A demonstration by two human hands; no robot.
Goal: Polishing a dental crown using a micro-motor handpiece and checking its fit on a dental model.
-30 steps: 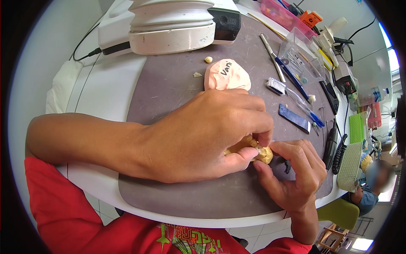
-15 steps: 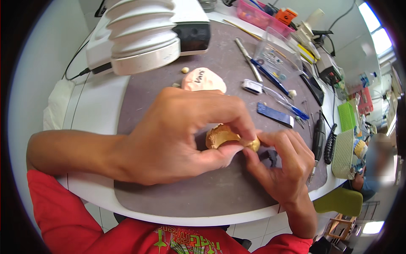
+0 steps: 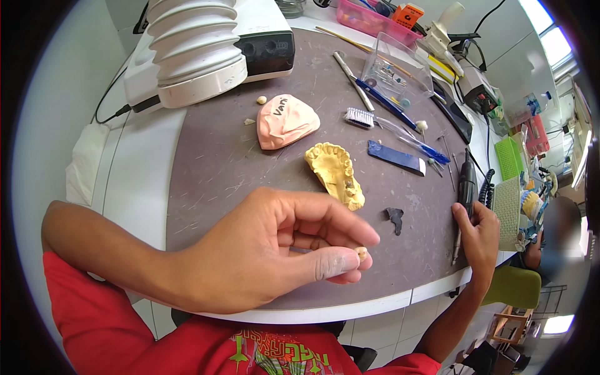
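Observation:
Above the mat's front part, my left hand (image 3: pixel 284 250) pinches a small tooth-coloured crown (image 3: pixel 361 252) between thumb and fingers; whitish dust coats the thumb. At the right, my right hand (image 3: pixel 478 234) is closed around the black rotary handpiece (image 3: pixel 467 181), which lies near the mat's edge with its metal tip toward me. Just beyond my left hand rests a yellow plaster dental model (image 3: pixel 334 172), its arch facing up. A pink plaster model (image 3: pixel 286 122) with handwriting on it sits farther back. A small dark irregular piece (image 3: pixel 395 220) lies between my hands.
A white ribbed suction hose (image 3: pixel 194 50) hangs over the back left. Toward the back right lie a brush (image 3: pixel 359 117), a blue strip (image 3: pixel 397 157), a blue pen-like tool (image 3: pixel 387 103) and a clear box (image 3: pixel 397 72). Baskets (image 3: pixel 505 212) line the right side, where another person sits.
The yellow model has left my hands and lies on the mat. My left hand came nearer with the crown; my right hand moved right to the handpiece.

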